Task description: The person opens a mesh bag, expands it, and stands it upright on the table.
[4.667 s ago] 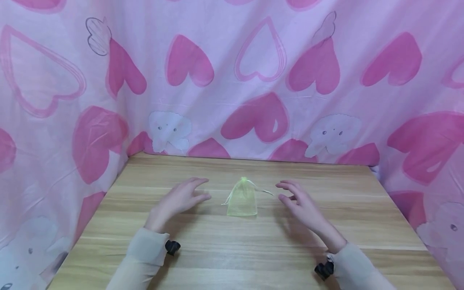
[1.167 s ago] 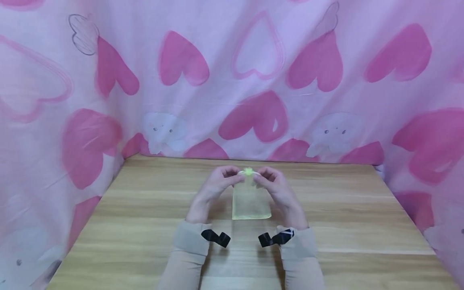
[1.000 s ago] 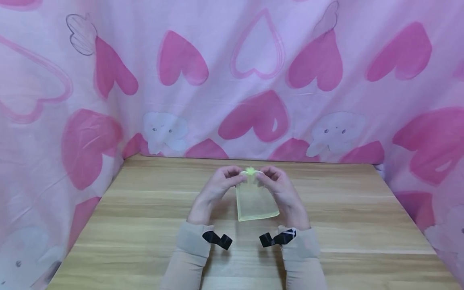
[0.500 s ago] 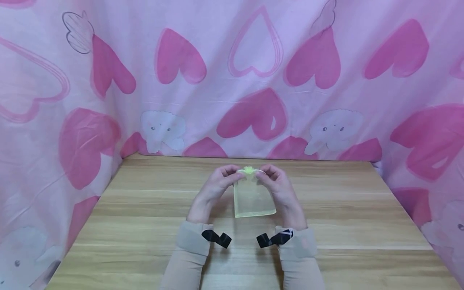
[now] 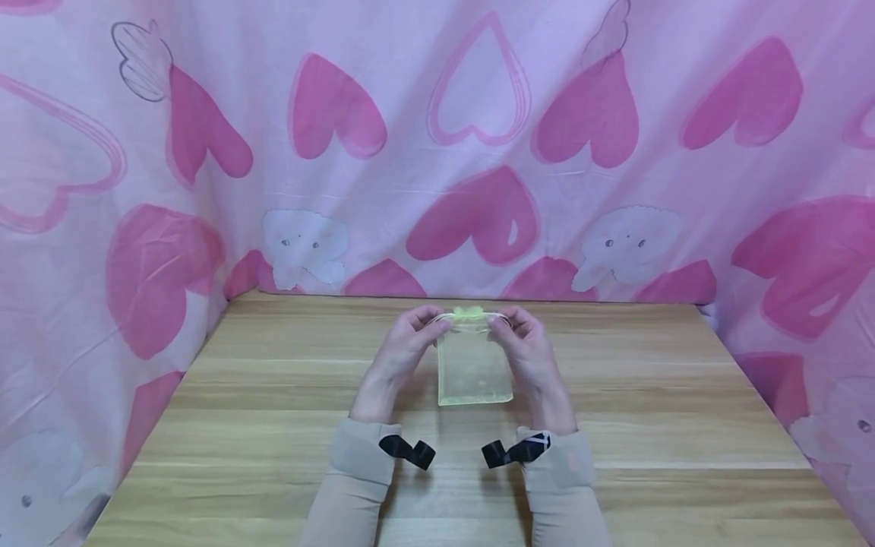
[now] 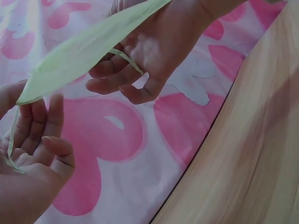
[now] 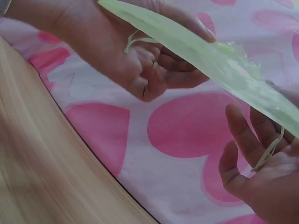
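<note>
A pink curtain (image 5: 468, 99) fills the back and both sides, printed with darker hearts, outlined hearts and pale, round-headed animal figures. Below it spreads the desk (image 5: 287, 380), its top of light wood with grain running from side to side. Two forearms reach in from the near edge in beige sleeves, the left sleeve (image 5: 355, 475) and the right sleeve (image 5: 562, 479) roughly level with each other.

The left hand (image 5: 399, 346) grips the bag near its upper left corner, thumb in front and fingers bent behind. The right hand (image 5: 532, 349) pinches the upper right corner in the same way, almost a mirror of it. The bag (image 5: 474, 371) is sheer yellow-green fabric, held up off the desk between the two hands, its gathered top farthest from the person and its straight bottom seam nearest.

A black camera sits on the inner side of each wrist, the left camera (image 5: 408, 450) and the right camera (image 5: 514, 450) facing inward. Thinnest of all, a pale drawcord (image 7: 271, 149) runs out from both sides of the bag's neck, and the wrist views show its loops hanging against both palms
</note>
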A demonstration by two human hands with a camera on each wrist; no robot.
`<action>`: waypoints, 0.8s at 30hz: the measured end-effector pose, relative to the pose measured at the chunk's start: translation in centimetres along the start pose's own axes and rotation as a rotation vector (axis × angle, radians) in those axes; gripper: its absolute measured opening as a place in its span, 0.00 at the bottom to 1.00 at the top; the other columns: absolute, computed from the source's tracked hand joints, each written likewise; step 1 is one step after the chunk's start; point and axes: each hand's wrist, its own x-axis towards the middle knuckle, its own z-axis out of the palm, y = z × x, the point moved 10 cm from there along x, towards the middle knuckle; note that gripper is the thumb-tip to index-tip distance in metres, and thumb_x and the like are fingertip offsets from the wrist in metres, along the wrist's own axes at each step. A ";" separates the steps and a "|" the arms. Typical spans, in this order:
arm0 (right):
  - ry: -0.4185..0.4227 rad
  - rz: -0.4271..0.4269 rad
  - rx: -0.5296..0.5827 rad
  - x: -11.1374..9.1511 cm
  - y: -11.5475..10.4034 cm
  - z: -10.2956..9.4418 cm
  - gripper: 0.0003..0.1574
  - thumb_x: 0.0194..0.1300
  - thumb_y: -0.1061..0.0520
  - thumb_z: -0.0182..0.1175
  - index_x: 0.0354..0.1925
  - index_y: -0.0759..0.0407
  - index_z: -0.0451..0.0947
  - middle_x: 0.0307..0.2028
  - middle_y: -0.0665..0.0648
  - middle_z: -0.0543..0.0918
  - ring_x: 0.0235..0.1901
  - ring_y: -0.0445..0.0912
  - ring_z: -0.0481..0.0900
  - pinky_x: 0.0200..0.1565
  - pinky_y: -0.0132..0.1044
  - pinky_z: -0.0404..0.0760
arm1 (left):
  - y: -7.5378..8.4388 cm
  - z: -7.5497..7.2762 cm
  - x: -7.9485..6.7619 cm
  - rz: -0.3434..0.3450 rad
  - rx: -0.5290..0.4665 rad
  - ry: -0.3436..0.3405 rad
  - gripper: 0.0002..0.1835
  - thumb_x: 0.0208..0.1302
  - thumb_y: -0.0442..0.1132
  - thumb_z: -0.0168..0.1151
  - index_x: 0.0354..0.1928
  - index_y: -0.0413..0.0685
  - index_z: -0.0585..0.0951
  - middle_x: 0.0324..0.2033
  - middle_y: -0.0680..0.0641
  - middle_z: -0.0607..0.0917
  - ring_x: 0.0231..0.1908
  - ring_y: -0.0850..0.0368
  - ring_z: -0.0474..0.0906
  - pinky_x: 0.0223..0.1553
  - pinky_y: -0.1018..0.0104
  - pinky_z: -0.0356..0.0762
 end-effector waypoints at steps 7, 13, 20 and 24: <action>-0.079 0.012 -0.151 -0.3 -0.6 0.4 0.12 0.68 0.69 0.58 0.44 0.55 0.79 0.39 0.50 0.81 0.39 0.41 0.77 0.43 0.31 0.76 | 0.1 -0.2 -0.1 -0.004 0.106 -0.019 0.06 0.66 0.29 0.59 0.38 0.48 0.81 0.31 0.54 0.82 0.34 0.58 0.73 0.39 0.67 0.70; -0.111 0.038 -0.219 -0.4 -0.4 1.2 0.13 0.66 0.66 0.61 0.46 0.52 0.80 0.39 0.50 0.82 0.39 0.40 0.78 0.43 0.31 0.76 | 0.1 -0.1 -0.2 -0.012 0.148 -0.042 0.03 0.66 0.31 0.62 0.40 0.45 0.80 0.34 0.51 0.83 0.36 0.57 0.75 0.40 0.67 0.72; -0.074 -0.001 -0.162 -0.2 -0.4 1.2 0.06 0.66 0.65 0.63 0.41 0.56 0.79 0.33 0.52 0.80 0.34 0.42 0.75 0.36 0.29 0.74 | 0.2 0.3 -0.3 -0.004 0.105 -0.070 0.07 0.65 0.32 0.63 0.43 0.48 0.78 0.40 0.51 0.82 0.42 0.58 0.77 0.45 0.67 0.73; -0.075 -0.017 -0.109 -0.1 -0.2 1.2 0.05 0.65 0.63 0.64 0.40 0.59 0.79 0.35 0.54 0.80 0.34 0.43 0.76 0.38 0.32 0.76 | 0.1 0.9 -0.1 0.009 0.005 -0.089 0.08 0.65 0.28 0.59 0.42 0.48 0.77 0.39 0.51 0.80 0.39 0.59 0.76 0.42 0.69 0.73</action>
